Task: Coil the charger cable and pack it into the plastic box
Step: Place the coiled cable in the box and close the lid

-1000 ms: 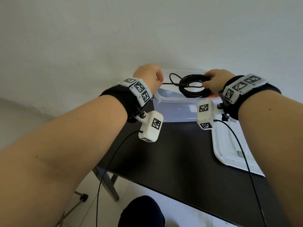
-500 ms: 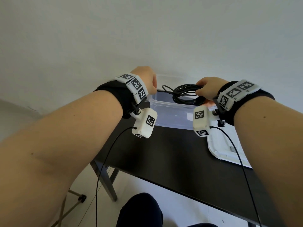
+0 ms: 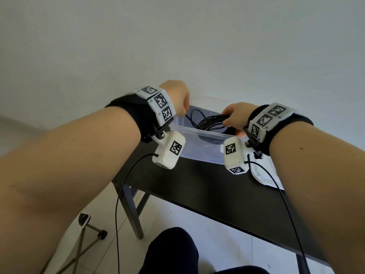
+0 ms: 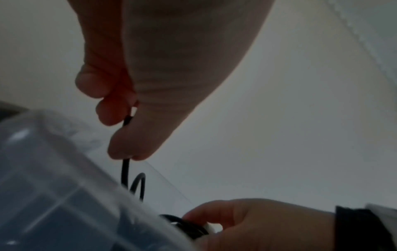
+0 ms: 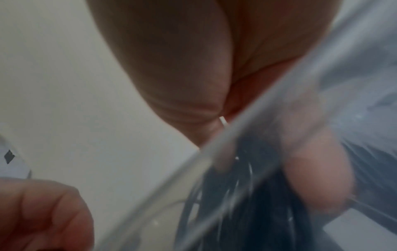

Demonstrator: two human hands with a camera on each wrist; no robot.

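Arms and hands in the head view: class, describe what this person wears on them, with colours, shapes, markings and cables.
Both forearms are bare. Each wrist has a black band topped by white tiles printed with black square codes. A white boxy camera unit, also coded, hangs under each wrist, trailing a thin black wire.

A plain pale wall [image 3: 177,46] rises behind the black desk [image 3: 207,186], whose grey metal leg [image 3: 131,212] stands on light floor tiles [image 3: 164,216].

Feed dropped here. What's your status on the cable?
Left hand pinches loose end. Right hand grips cable coil, lowering into plastic box. Nothing in the way.
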